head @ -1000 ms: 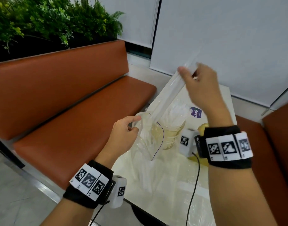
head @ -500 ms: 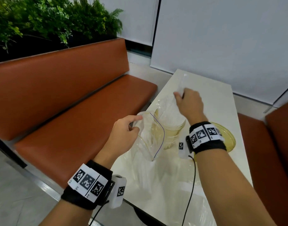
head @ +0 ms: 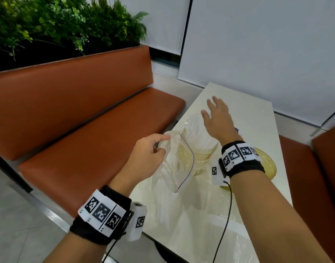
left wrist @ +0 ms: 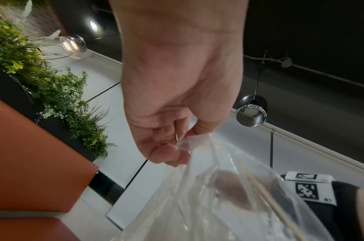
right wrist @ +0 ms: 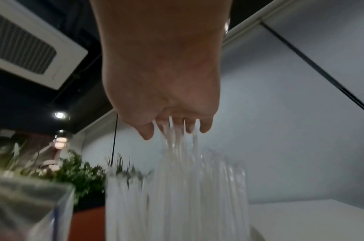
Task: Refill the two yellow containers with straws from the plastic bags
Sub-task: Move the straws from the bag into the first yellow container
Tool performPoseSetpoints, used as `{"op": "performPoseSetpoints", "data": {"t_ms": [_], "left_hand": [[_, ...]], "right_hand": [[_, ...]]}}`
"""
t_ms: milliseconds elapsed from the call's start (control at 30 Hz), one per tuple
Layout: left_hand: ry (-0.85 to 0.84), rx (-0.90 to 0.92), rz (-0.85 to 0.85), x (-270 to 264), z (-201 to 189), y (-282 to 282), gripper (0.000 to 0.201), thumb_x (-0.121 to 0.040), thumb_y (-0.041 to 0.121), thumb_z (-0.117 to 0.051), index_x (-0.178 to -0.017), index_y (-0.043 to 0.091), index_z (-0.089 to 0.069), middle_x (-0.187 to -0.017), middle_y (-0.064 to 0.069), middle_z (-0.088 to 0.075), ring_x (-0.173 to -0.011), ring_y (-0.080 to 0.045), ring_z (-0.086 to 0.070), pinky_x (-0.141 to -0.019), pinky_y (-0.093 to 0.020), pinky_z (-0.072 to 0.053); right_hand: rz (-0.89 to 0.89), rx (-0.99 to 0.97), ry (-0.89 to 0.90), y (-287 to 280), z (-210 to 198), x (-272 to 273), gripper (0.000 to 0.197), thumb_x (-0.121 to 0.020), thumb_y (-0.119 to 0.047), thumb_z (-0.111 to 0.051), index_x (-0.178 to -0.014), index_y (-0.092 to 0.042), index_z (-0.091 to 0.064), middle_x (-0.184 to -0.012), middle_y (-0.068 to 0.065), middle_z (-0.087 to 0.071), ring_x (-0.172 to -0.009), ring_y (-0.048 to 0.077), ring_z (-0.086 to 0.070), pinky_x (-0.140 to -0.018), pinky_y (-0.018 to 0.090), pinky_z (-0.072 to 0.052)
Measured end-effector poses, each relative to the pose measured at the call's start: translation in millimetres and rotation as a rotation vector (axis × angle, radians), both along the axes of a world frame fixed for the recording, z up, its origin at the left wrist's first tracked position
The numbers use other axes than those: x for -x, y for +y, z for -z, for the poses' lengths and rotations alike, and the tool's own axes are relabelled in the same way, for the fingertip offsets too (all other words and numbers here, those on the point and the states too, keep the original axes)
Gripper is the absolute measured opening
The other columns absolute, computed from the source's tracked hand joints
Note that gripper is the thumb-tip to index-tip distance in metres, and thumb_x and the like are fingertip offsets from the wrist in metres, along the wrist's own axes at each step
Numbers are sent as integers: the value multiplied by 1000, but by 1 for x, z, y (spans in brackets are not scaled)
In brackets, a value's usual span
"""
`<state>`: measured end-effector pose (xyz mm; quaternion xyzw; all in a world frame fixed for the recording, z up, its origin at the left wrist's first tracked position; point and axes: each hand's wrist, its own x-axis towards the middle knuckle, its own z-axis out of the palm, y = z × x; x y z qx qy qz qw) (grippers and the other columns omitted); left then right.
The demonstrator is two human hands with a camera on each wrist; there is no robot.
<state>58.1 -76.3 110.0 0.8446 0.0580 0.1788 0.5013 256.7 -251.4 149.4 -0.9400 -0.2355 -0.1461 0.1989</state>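
My left hand point(head: 146, 152) at the table's point(head: 256, 118) nine o'clock edge, bag point(head: 174, 168) in it, straws point(head: 197, 133) in container point(head: 204, 158) at three o'clock of bag, my right hand point(head: 218, 118) above them, second container point(head: 267, 162) further toward three o'clock, bench point(head: 87, 114) at nine o'clock.

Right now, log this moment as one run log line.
left hand: pinches bag open | right hand: flat over straws in jar | second jar: beside

Orange-brown bench point(head: 83, 118); cream table point(head: 256, 118); checkered black-white wristbands point(head: 102, 213)

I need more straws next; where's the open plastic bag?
In the head view, the plastic bag hangs from the left hand, just left of the straw-filled yellow container.
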Motion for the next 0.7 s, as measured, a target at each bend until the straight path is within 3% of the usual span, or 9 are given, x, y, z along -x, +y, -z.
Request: {"op": "performPoseSetpoints", "data": {"t_ms": [100,167,200,300,367,433,533,600,700], "left_hand": [[2,-9,-6,2,-6,-3,38,-93,1,-57,-123,20,-71,-56,11,-45,-42,-8,-38,-47,-11,-32],[12,-11,6,2,-8,-3,40,-91,0,-57,-123,21,-70,-54,9,-45,-42,-9,-38,-48,-11,-32],[16,-13,12,2,-8,-2,41,-91,1,-57,-123,22,-70,-55,7,-50,-44,-9,-39,-51,-13,-34],[33,-61,36,3,-13,-1,43,-91,2,-56,-125,24,-70,-52,18,-57,-45,-8,-42,-52,-12,-33],[28,-88,63,5,-18,-1,44,-91,0,-54,-125,23,-69,-60,26,-62,-46,-8,-43,-51,-10,-34],[6,-109,68,5,-22,-3,44,-90,2,-54,-124,23,-70,-88,15,-73,-56,-3,-51,-63,-15,-42],[-2,-132,81,9,-29,-3,47,-89,0,-52,-128,22,-69,-113,-4,-70,-71,-7,-60,-75,-32,-54],[27,-177,161,14,-34,-3,51,-90,-4,-49,-129,22,-68,-118,0,-70,-78,-4,-63,-81,-31,-55],[86,-273,312,20,-35,-4,54,-88,1,-45,-128,29,-68,-133,15,-66,-103,-6,-69,-95,-37,-56]], "right_hand": [[4,326,163,1,30,1,49,-108,-31,-28,-146,-3,-40,-156,15,-34,-145,33,-28,-121,52,-19],[43,241,52,-4,35,6,48,-106,-39,-33,-146,-16,-47,-157,10,-35,-147,35,-24,-120,53,-11],[47,104,-78,-5,31,12,45,-103,-44,-39,-137,-20,-58,-148,10,-46,-141,35,-34,-118,52,-16],[-127,-217,-294,6,12,41,31,-93,-44,-58,-84,-19,-74,-85,-3,-64,-86,20,-60,-83,37,-49],[-351,-90,-173,17,-3,68,34,-89,-39,-60,-65,-16,-68,-61,-7,-57,-60,16,-55,-65,35,-50],[-505,141,18,30,-6,96,27,-87,-21,-62,-63,-9,-66,-54,-8,-50,-53,14,-46,-59,31,-44],[-538,509,281,49,18,125,14,-88,-7,-55,-93,-4,-68,-80,2,-60,-71,18,-56,-61,25,-41],[-514,642,335,56,22,140,23,-92,-11,-54,-113,-7,-63,-108,12,-66,-96,28,-64,-79,32,-52],[-466,883,442,58,19,156,36,-101,-10,-51,-136,-2,-52,-141,13,-52,-131,27,-49,-102,25,-41]]}}
